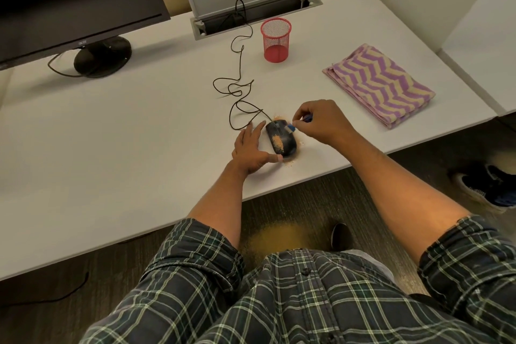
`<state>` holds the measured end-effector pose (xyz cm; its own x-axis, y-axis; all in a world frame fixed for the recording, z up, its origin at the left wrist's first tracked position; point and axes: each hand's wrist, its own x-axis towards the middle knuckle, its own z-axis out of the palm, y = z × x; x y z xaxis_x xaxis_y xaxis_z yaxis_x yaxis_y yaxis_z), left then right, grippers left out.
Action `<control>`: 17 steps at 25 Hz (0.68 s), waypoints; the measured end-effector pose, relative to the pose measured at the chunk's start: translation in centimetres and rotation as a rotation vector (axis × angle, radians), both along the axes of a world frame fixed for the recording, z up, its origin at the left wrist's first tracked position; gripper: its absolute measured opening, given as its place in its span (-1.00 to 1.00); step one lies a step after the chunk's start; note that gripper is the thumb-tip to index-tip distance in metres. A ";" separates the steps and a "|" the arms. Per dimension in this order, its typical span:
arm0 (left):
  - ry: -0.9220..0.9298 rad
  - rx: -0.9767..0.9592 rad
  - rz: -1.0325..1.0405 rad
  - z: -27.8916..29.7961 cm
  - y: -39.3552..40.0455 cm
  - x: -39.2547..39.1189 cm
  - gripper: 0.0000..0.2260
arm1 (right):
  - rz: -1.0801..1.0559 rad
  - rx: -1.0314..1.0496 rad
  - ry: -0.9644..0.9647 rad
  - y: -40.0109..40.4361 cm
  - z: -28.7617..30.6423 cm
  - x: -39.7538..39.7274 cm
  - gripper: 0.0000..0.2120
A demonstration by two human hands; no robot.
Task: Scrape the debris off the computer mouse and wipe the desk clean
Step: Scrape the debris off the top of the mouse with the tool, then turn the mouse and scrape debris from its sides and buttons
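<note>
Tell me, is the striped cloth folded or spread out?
Folded. The striped cloth lies as a compact rectangle, with stacked layer edges showing along its near side.

Bare desk [111, 126] left; looped cable [237, 92] and towel [377, 84] crowd the far side.

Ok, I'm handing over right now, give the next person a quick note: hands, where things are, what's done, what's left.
Left hand: flat on the desk, fingers straight, steadying the mouse from its left side.
Right hand: pinching a small blue scraper, tip at the mouse's front right edge.
Debris: a tan patch sits on the mouse's back; more lies scattered on the desk around it.
Striped cloth: folded, untouched, to the right. Red mesh cup behind.
Done: scraping under way.
Left: clear the mouse, then wipe the desk with the cloth.
</note>
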<state>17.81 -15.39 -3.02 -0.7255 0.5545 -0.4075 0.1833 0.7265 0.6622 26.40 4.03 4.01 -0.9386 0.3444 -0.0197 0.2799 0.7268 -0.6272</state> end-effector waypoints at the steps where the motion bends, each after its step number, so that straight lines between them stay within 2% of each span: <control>1: -0.006 0.025 0.025 0.1 -0.1 0.1 -0.03 | 0.014 0.015 0.018 -0.2 -0.1 0.1 -0.94; 6: 0.013 0.305 0.241 -0.1 -0.1 0.9 -0.18 | 0.084 0.133 0.087 -0.3 -0.3 0.0 -0.90; 9: 0.136 0.413 0.376 0.4 0.8 1.8 -0.43 | 0.113 0.177 0.168 -0.4 -0.2 -0.1 -0.85; 13: 0.294 0.526 0.311 2.9 2.7 2.7 -0.71 | 0.149 0.220 0.320 -1.0 0.0 -0.1 -0.83; 17: 0.379 0.552 0.228 4.3 3.5 2.8 -0.82 | 0.179 0.194 0.395 -1.5 -0.1 -0.2 -0.80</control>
